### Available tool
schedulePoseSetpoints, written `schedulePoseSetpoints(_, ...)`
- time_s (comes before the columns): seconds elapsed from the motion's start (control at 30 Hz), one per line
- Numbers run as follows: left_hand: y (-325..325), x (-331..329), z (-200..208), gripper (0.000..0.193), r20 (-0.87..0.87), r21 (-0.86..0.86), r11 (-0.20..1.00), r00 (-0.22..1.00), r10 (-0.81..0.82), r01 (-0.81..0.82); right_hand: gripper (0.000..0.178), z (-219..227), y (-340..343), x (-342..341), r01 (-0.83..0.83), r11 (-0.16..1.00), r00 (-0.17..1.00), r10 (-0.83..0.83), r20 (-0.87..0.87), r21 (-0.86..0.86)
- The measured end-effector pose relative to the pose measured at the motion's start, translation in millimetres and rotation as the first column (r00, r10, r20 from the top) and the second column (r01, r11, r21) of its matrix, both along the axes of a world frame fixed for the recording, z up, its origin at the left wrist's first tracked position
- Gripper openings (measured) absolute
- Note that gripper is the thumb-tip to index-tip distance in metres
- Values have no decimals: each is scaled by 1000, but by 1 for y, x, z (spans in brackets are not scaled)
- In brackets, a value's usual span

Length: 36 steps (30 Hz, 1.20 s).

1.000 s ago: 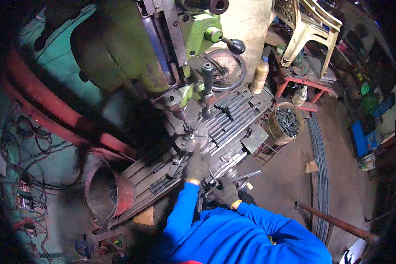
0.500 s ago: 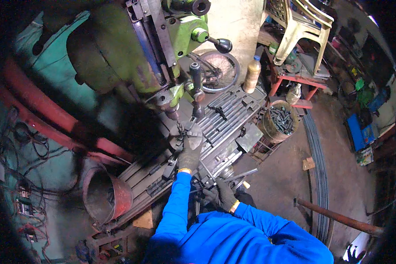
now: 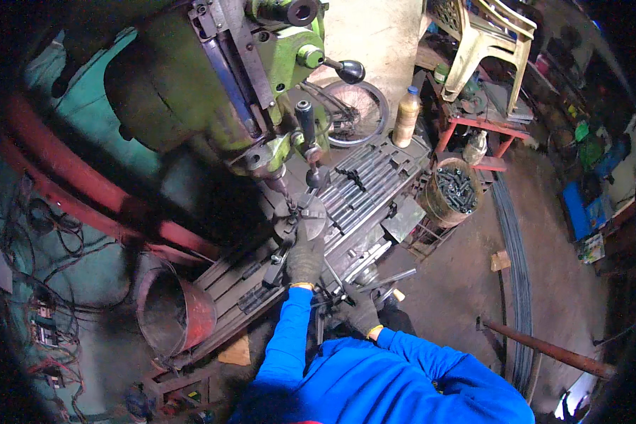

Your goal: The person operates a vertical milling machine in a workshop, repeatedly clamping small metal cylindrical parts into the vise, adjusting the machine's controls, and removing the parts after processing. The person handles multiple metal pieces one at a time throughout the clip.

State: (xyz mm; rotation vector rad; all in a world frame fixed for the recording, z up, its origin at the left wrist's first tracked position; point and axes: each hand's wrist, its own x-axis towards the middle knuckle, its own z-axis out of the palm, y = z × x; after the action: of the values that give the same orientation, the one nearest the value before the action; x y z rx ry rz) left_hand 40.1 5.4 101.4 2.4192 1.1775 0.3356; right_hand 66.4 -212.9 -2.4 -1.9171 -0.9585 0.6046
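Observation:
My left hand (image 3: 305,263), in a dark work glove, reaches forward to the round metal chuck (image 3: 311,215) on the machine table. Its fingers point at the chuck's near side; whether they grip anything is hidden. Just above the chuck, the drill bit (image 3: 290,201) hangs from the green milling and drilling machine's spindle (image 3: 278,182). Nearer to me and to the right, my gloved right hand (image 3: 360,312) is closed at the table's crank handle (image 3: 344,297); the glove covers part of the grip.
Metal rods and a black clamp (image 3: 351,178) lie on the slotted table (image 3: 219,286), with a bottle (image 3: 405,119) at its far end. A bucket of bolts (image 3: 451,194) stands right, a red bucket (image 3: 173,311) left. Long bars (image 3: 514,261) and a rusty pipe (image 3: 544,346) lie farther right.
My left hand has drawn back slightly toward me from the chuck. My right hand has shifted a little at the crank handle. The view has moved slightly.

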Motion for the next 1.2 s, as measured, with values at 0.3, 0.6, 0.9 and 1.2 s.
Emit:
schedulePoseSetpoints(0.3, 38, 13, -48, 32, -107, -85, 992, 991, 86, -95, 55, 19, 4, 1, 308, 951, 948, -309, -77, -23)
schedulePoseSetpoints(0.6, 20, -15, -58, 42, 278, -425, 905, 954, 108, 22, 53, 16, 7, 13, -250, 967, 968, 250, 0, -46)
schedulePoseSetpoints(0.9, -30, -11, 39, 44, -50, -285, 946, 988, 144, -152, 39, 37, 5, 0, 26, 998, 999, -24, 35, -62)
schedulePoseSetpoints(1.2, 19, 8, -6, 70, -98, -236, 959, 986, 138, -158, 52, 9, -2, -3, 76, 997, 984, -75, 159, -1)
